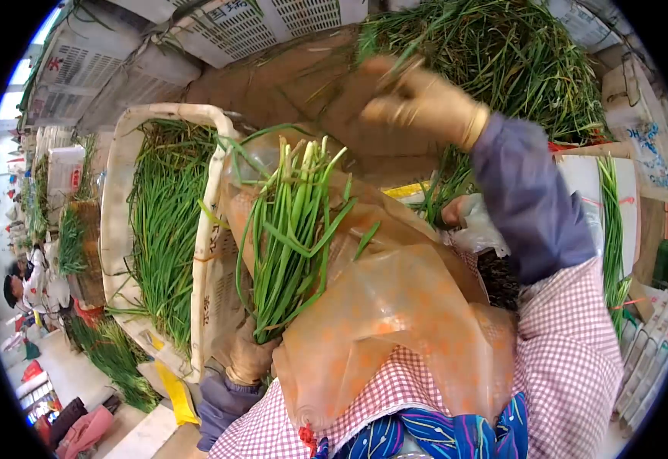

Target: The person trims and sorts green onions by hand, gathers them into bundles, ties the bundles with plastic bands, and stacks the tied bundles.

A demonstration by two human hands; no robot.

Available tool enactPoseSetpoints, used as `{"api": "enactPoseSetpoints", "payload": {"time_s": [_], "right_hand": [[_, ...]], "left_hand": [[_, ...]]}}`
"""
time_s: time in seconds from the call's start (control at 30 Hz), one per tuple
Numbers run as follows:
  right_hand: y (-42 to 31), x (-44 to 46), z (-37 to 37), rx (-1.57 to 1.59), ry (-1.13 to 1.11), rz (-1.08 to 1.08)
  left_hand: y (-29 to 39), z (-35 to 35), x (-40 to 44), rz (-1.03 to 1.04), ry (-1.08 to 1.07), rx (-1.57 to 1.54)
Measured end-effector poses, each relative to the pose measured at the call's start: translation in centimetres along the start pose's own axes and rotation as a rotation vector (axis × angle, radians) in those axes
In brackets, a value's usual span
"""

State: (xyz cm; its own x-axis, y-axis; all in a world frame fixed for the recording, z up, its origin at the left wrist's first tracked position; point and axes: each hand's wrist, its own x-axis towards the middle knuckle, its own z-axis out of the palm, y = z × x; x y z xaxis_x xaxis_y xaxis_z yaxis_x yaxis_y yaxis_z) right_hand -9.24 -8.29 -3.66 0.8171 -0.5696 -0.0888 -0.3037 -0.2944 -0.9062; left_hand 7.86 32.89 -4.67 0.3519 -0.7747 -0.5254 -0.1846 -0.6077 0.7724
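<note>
My left hand, in a tan glove, is closed around the lower part of a bunch of green chives. The bunch stands tilted over my lap, pale cut ends up and a few blades bent outward. My gloved right hand is raised to the upper right, away from the bunch and blurred by motion. Its fingers look spread, with loose green blades close behind them; no firm hold shows. An orange-spotted plastic sheet covers my lap beneath the bunch.
A white plastic crate full of chives stands at my left. A large heap of loose green blades lies at the back right. White crates line the back. More chives rest on a white box at right. A person is far left.
</note>
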Motion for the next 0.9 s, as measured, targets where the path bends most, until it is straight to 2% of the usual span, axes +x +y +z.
{"api": "enactPoseSetpoints", "payload": {"time_s": [0.03,0.07,0.1,0.2,0.27,0.33,0.37,0.4,0.43,0.47,0.5,0.53,0.6,0.63,0.67,0.7,0.73,0.8,0.83,0.9], "right_hand": [[-1.6,-1.0,3.1,0.096,-0.091,0.021],[-2.6,-1.0,5.1,-0.186,-0.166,-0.108],[-4.5,-1.3,6.6,-0.455,-0.208,0.059],[-2.7,-0.6,9.9,-0.559,0.144,-0.077],[-1.8,0.1,8.2,-0.581,0.184,-0.173],[2.1,1.7,5.7,-0.39,0.345,-0.145],[5.5,3.3,2.6,-0.568,0.422,-0.101],[9.1,4.6,-0.5,-0.521,0.623,-0.029],[9.2,4.3,-3.4,-0.462,0.707,0.124],[9.9,3.6,-6.3,-0.545,0.641,0.313],[12.3,3.7,-8.4,-0.79,0.626,0.375],[11.2,2.9,-8.7,-0.861,0.559,0.429],[10.9,2.4,-8.0,-0.691,0.537,0.189],[9.4,2.7,-6.3,-0.664,0.549,-0.001],[6.9,3.3,-3.7,-0.63,0.556,-0.19],[3.3,3.1,-1.1,-0.598,0.403,-0.284],[-0.4,2.7,1.4,-0.559,0.251,-0.371],[-5.5,2.9,4.9,-0.597,-0.336,-0.176],[-6.3,2.9,6.9,-0.583,-0.301,-0.183],[-5.9,3.3,9.2,-0.564,-0.266,-0.19]], "left_hand": [[1.4,0.4,-0.2,-0.007,0.064,0.068],[2.0,0.7,-0.4,-0.012,0.125,0.14],[-0.1,0.9,-0.7,-0.06,0.15,0.012],[2.2,1.5,-0.9,-0.049,0.165,0.011],[2.0,1.5,-1.1,0.0,0.144,0.03],[2.4,1.4,-0.7,0.065,0.124,0.045],[3.1,1.2,-0.8,0.03,0.121,0.143],[3.5,1.2,-0.9,-0.007,0.119,0.241],[3.3,1.3,-0.9,-0.007,0.124,0.232],[3.1,1.3,-0.8,0.064,0.153,0.262],[3.0,1.4,-0.8,0.135,0.181,0.292],[2.6,1.3,-0.7,0.135,0.185,0.284],[2.3,1.2,-0.5,0.035,0.168,0.47],[2.5,1.2,-0.4,0.0,0.161,0.532],[3.4,1.2,0.0,0.092,0.184,0.613],[3.9,1.3,0.1,0.184,0.206,0.696],[3.7,1.2,0.0,0.176,0.202,0.701],[2.8,0.8,0.0,0.158,0.221,0.737],[2.7,0.8,0.1,0.157,0.22,0.742],[2.6,0.5,0.2,0.349,0.303,0.942]]}}
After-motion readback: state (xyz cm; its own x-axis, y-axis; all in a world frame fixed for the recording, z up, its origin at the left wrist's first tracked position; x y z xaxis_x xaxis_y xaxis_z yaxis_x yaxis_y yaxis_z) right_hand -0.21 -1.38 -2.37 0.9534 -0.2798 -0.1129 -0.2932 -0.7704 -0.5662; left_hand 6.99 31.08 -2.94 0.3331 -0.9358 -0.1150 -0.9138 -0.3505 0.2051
